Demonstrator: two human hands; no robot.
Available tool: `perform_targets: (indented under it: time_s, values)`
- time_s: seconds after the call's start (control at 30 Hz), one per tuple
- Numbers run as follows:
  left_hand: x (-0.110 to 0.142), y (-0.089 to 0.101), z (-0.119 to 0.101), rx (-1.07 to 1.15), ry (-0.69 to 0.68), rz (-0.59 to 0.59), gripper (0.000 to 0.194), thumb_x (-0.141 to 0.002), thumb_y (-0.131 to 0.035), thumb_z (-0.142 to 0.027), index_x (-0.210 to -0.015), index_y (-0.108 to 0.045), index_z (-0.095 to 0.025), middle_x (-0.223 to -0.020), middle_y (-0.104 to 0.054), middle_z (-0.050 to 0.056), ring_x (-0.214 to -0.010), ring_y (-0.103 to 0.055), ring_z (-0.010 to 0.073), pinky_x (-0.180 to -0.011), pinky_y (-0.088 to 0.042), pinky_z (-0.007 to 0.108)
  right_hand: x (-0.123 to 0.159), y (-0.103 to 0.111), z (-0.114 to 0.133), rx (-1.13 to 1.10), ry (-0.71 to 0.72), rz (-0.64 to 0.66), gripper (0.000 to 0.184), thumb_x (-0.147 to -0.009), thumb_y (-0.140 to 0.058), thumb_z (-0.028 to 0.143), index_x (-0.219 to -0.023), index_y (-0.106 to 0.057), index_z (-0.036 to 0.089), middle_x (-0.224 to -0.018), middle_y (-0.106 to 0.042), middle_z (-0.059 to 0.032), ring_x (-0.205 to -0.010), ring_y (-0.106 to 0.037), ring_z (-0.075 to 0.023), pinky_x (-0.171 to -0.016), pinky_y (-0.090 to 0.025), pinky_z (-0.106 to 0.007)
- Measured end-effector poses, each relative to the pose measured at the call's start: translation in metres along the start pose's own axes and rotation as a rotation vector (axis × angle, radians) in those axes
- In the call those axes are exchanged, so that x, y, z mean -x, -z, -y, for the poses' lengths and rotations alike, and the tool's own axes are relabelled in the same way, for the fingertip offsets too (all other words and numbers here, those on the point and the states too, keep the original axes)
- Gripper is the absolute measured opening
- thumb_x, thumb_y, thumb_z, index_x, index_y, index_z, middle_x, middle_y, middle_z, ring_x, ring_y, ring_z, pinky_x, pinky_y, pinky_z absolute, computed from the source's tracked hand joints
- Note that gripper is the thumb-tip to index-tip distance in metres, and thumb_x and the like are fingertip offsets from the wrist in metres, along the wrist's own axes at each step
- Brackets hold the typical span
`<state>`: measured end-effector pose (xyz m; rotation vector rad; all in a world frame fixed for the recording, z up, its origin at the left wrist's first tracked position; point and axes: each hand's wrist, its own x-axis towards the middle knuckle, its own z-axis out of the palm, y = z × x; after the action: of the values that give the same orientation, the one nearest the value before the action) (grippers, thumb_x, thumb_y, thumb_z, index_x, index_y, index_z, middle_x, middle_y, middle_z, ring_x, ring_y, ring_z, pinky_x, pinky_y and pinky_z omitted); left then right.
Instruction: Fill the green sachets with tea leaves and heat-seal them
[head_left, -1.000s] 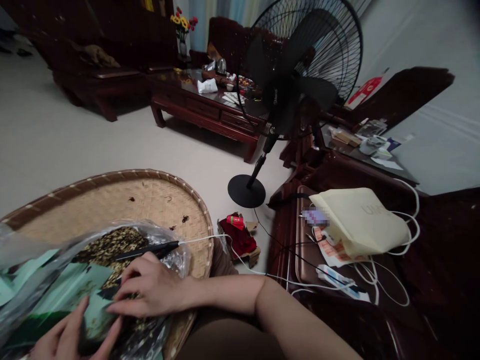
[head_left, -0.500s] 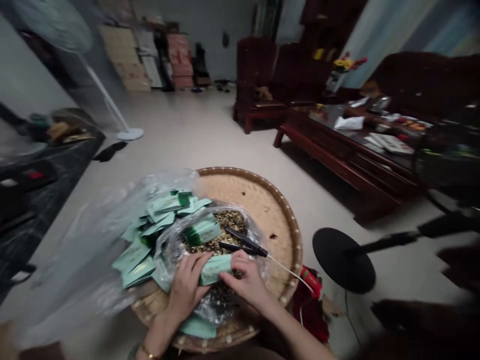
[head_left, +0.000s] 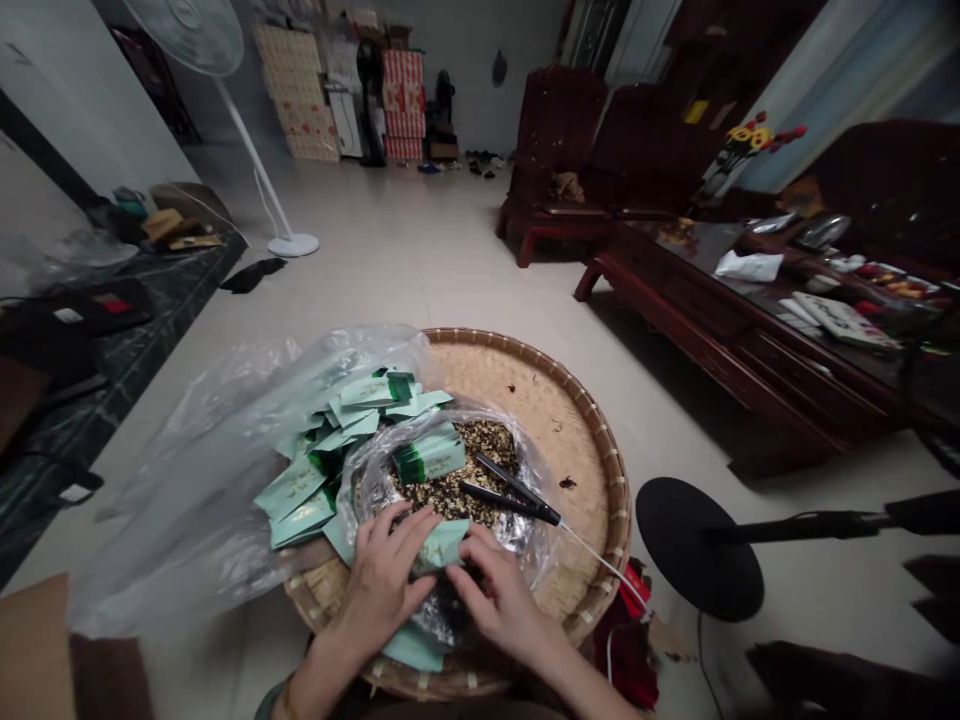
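My left hand (head_left: 386, 575) and my right hand (head_left: 499, 598) both grip one small green packet (head_left: 442, 545), fingers pinched on its two ends. They hover over a clear plastic bag (head_left: 517, 535) holding a heap of dried loose bits (head_left: 457, 485). A black-handled tool (head_left: 510, 495) with a white cord lies across that heap, just beyond my right hand. Several more green packets (head_left: 330, 460) are piled in a larger clear bag (head_left: 210, 470) to the left. Everything rests in a round woven bamboo tray (head_left: 592, 440).
A black fan base (head_left: 697, 545) and its pole stand on the floor to the right. Behind it runs a dark wooden coffee table (head_left: 750, 320). A white standing fan (head_left: 225, 100) is at the far left, stacked boxes (head_left: 352, 80) at the back wall. A red item (head_left: 626, 640) lies beside the tray.
The view swung left from the black fan and side table to the tray. My hands, earlier pressed on the bag, now hold a green packet between them.
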<state>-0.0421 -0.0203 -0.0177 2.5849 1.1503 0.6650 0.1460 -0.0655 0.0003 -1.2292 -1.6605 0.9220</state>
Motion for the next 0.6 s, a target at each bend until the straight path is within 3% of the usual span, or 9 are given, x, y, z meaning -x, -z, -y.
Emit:
perform_targets:
  time_s: [0.1, 0.17, 0.27, 0.4, 0.5, 0.6]
  values:
    - [-0.005, 0.005, 0.007, 0.136, 0.063, -0.071, 0.056, -0.074, -0.059, -0.009, -0.128, -0.052, -0.023, -0.122, -0.064, 0.009, -0.109, -0.053, 0.0285, -0.089, -0.046, 0.045, -0.003, 0.005, -0.008, -0.119, -0.053, -0.200, 0.016, -0.092, -0.047, 0.026, -0.091, -0.062, 0.022, -0.094, -0.067, -0.0070, -0.094, -0.062, -0.0208, -0.083, -0.049, -0.033]
    - [-0.008, 0.008, 0.013, 0.219, 0.144, -0.135, 0.049, -0.076, -0.062, -0.013, -0.123, -0.054, -0.024, -0.115, -0.066, 0.008, -0.105, -0.055, 0.0264, -0.088, -0.049, 0.044, -0.009, 0.008, -0.020, -0.070, -0.155, -0.237, 0.021, -0.093, -0.043, 0.025, -0.096, -0.064, 0.022, -0.095, -0.070, -0.0072, -0.090, -0.065, -0.0211, -0.080, -0.051, -0.035]
    - [-0.011, 0.010, 0.023, 0.283, 0.294, -0.227, 0.041, -0.076, -0.069, -0.030, -0.116, -0.059, -0.024, -0.106, -0.065, 0.007, -0.099, -0.059, 0.0246, -0.086, -0.051, 0.041, -0.019, 0.010, -0.044, 0.205, -0.177, -0.013, 0.025, -0.089, -0.046, 0.020, -0.103, -0.067, 0.019, -0.105, -0.070, -0.0108, -0.099, -0.064, -0.0251, -0.090, -0.050, -0.041]
    - [-0.008, 0.008, 0.035, 0.363, 0.457, -0.300, 0.057, -0.068, -0.072, -0.051, -0.113, -0.061, -0.018, -0.101, -0.064, 0.007, -0.086, -0.063, 0.0228, -0.075, -0.053, 0.035, -0.034, 0.006, -0.068, 0.503, -0.154, 0.154, 0.041, -0.084, -0.045, 0.012, -0.123, -0.058, 0.010, -0.133, -0.054, -0.0195, -0.125, -0.049, -0.0297, -0.105, -0.040, -0.046]
    - [-0.004, 0.004, 0.040, 0.441, 0.532, -0.306, 0.067, -0.065, -0.070, -0.061, -0.113, -0.061, -0.015, -0.098, -0.065, 0.008, -0.083, -0.063, 0.0238, -0.072, -0.054, 0.035, -0.050, 0.005, -0.070, 0.592, -0.194, 0.222, 0.054, -0.084, -0.050, 0.015, -0.137, -0.043, 0.005, -0.145, -0.038, -0.0237, -0.134, -0.037, -0.0320, -0.108, -0.034, -0.046]
    - [-0.003, 0.002, 0.041, 0.502, 0.566, -0.317, 0.071, -0.066, -0.064, -0.067, -0.112, -0.062, -0.014, -0.100, -0.066, 0.011, -0.092, -0.063, 0.0284, -0.078, -0.053, 0.040, -0.066, 0.008, -0.060, 0.633, -0.216, 0.317, 0.060, -0.084, -0.056, 0.025, -0.139, -0.039, 0.011, -0.143, -0.040, -0.0204, -0.131, -0.038, -0.0321, -0.105, -0.036, -0.046]
